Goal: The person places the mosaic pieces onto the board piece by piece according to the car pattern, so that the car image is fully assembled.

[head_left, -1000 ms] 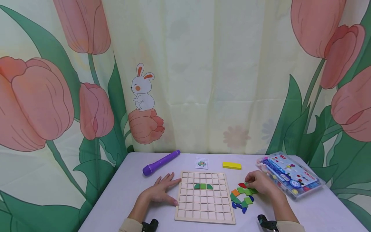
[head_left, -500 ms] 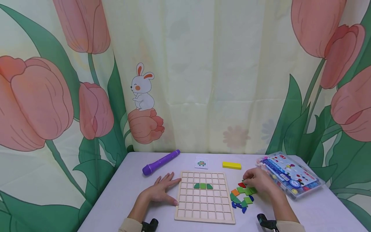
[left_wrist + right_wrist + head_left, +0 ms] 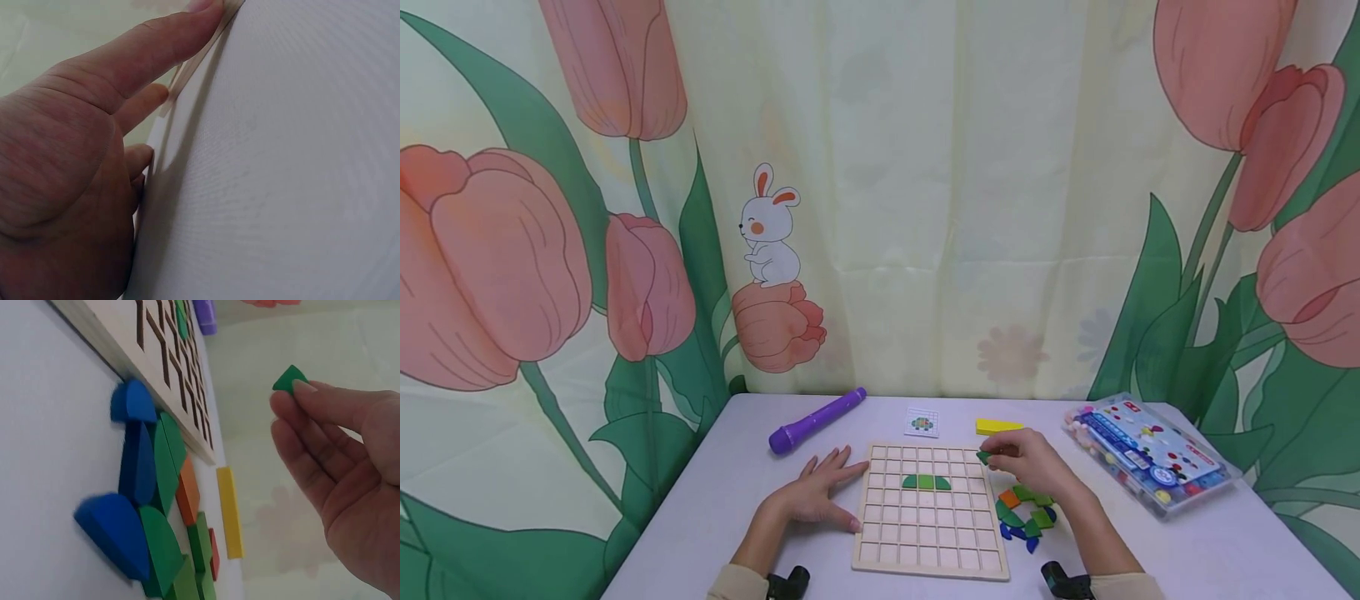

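Note:
My right hand (image 3: 1026,460) pinches a small dark green block (image 3: 290,379) between thumb and fingertip, held near the top right corner of a wooden grid board (image 3: 925,533). On the board, a light green square block (image 3: 925,482) sits in a cell between two dark green rounded blocks (image 3: 910,482). My left hand (image 3: 814,493) lies at the board's left edge with fingers spread, its thumb touching the frame in the left wrist view. Right of the board lies a cluster of loose blocks: green, blue (image 3: 119,534), orange (image 3: 1009,498) and red (image 3: 214,553).
Behind the board lies a small printed card (image 3: 921,422). A yellow bar (image 3: 992,426) is to its right, and a purple microphone-shaped object (image 3: 816,421) to its left. A clear plastic case (image 3: 1153,458) with colourful contents stands at the right. A printed curtain hangs behind the table.
My right hand has lifted from the loose blocks and moved left to the board's top right corner, carrying a dark green block. The left hand has stayed put.

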Demonstrator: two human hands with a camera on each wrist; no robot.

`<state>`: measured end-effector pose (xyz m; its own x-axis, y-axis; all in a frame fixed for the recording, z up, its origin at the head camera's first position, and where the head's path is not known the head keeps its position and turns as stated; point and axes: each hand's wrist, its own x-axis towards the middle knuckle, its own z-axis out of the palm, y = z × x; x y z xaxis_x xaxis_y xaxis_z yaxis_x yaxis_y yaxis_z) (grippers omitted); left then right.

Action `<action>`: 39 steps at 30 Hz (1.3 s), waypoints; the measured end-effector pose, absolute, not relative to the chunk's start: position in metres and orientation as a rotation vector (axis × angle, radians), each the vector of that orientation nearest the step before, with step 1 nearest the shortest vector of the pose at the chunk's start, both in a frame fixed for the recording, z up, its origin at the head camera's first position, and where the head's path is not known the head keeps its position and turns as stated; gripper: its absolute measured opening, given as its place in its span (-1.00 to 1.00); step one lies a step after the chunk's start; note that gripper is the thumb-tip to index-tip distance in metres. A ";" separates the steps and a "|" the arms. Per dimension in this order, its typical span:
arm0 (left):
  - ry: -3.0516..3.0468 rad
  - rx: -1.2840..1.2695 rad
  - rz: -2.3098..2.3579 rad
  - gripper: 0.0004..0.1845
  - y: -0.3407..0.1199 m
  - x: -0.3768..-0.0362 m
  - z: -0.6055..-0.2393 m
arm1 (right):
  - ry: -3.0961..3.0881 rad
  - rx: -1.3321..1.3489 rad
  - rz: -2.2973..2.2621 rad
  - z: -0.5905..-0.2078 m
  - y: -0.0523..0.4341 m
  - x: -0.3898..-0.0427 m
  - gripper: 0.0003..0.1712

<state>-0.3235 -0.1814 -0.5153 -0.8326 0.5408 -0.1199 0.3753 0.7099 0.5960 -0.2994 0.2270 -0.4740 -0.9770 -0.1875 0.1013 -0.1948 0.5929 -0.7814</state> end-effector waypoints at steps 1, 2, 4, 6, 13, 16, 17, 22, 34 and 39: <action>2.632 0.725 0.825 0.11 -0.181 -0.323 -0.515 | -2.771 0.351 1.382 -0.475 0.223 -0.300 -0.81; 2.631 0.727 0.827 0.11 -0.181 -0.323 -0.515 | -2.747 0.369 1.397 -0.477 0.219 -0.301 -0.82; 2.629 0.731 0.829 0.11 -0.181 -0.323 -0.514 | -2.703 0.408 1.433 -0.478 0.211 -0.302 -0.84; 2.627 0.736 0.833 0.12 -0.181 -0.323 -0.513 | -2.679 0.449 1.457 -0.480 0.203 -0.303 -0.86; 2.636 0.735 0.827 0.10 -0.180 -0.323 -0.513 | -2.675 0.595 1.522 -0.480 0.179 -0.302 -0.82; 2.639 0.739 0.823 0.11 -0.180 -0.323 -0.513 | -2.681 0.676 1.504 -0.482 0.169 -0.301 -0.80; 2.637 0.738 0.825 0.11 -0.180 -0.322 -0.513 | -2.680 0.692 1.490 -0.482 0.166 -0.301 -0.81; 2.629 0.722 0.830 0.11 -0.179 -0.321 -0.512 | -2.697 0.740 1.420 -0.482 0.150 -0.300 -0.82; 2.635 0.724 0.786 0.11 -0.182 -0.324 -0.514 | -2.776 0.850 1.327 -0.483 0.118 -0.306 -0.88; 2.644 0.743 0.772 0.11 -0.183 -0.325 -0.516 | -2.788 0.889 1.298 -0.483 0.107 -0.307 -0.87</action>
